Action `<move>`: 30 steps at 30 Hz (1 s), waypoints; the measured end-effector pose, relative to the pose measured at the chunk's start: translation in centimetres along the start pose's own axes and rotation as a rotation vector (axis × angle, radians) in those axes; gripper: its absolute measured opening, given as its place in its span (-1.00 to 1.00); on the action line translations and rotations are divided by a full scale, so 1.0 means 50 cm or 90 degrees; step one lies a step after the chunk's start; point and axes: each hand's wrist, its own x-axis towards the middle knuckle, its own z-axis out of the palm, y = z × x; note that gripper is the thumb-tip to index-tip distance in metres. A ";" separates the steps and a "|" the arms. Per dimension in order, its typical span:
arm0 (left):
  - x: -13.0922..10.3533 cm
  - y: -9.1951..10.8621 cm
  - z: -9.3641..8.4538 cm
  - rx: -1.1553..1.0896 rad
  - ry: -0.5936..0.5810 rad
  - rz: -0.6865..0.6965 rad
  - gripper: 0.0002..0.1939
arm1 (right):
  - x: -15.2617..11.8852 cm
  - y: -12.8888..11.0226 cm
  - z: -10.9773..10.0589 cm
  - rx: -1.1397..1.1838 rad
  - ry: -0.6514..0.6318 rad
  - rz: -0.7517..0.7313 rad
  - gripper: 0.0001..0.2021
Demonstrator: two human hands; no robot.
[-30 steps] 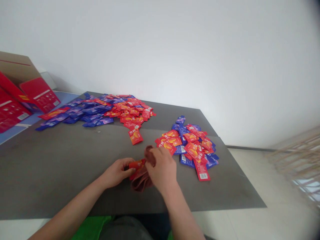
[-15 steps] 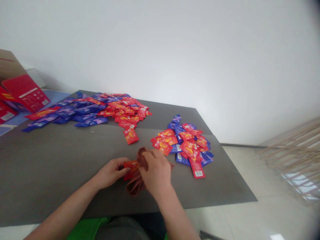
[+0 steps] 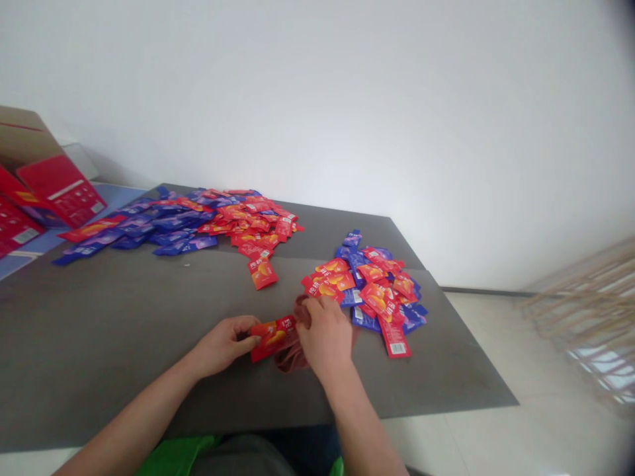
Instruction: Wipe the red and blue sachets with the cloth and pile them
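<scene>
Between the thumb and fingers of my left hand [image 3: 225, 342] is the left end of a red sachet [image 3: 272, 338] with orange fruit printed on it. My right hand [image 3: 327, 338] is closed around a crumpled brown cloth [image 3: 292, 357]. The cloth bunches up against the sachet's right end, and its lower folds hang beneath. A pile of red and blue sachets [image 3: 380, 301] lies just beyond my right hand. Farther from my left hand, one loose red sachet [image 3: 262, 272] rests at the near tip of a larger sachet pile [image 3: 238, 218].
The dark grey table [image 3: 149, 311] runs back to a white wall [image 3: 347, 119]. Red printed cardboard boxes [image 3: 62, 188] stand on a blue surface at the far left. On the right, a blurred wooden rack [image 3: 590, 317] is beyond the table edge, over a pale floor [image 3: 476, 350].
The cloth and my right hand have shifted right, uncovering more of the red sachet's printed face. My left hand keeps its grip. The whole view has shifted slightly.
</scene>
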 end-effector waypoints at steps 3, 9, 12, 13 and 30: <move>0.002 0.002 0.000 0.000 -0.011 0.000 -0.79 | -0.022 -0.044 0.022 0.045 -0.032 -0.101 -0.88; 0.001 0.006 0.000 0.064 0.019 -0.011 -0.78 | 0.018 0.030 0.042 -0.052 -0.094 0.039 -0.86; -0.001 0.004 -0.001 0.044 0.011 -0.023 -0.79 | 0.023 0.046 0.009 -0.063 -0.065 0.059 -0.86; 0.000 0.002 -0.001 0.029 0.006 -0.022 -0.79 | 0.016 0.034 0.000 -0.045 -0.048 0.039 -0.87; 0.006 0.001 -0.009 0.016 0.000 -0.045 -0.73 | -0.005 -0.019 -0.008 0.011 -0.035 -0.026 -0.88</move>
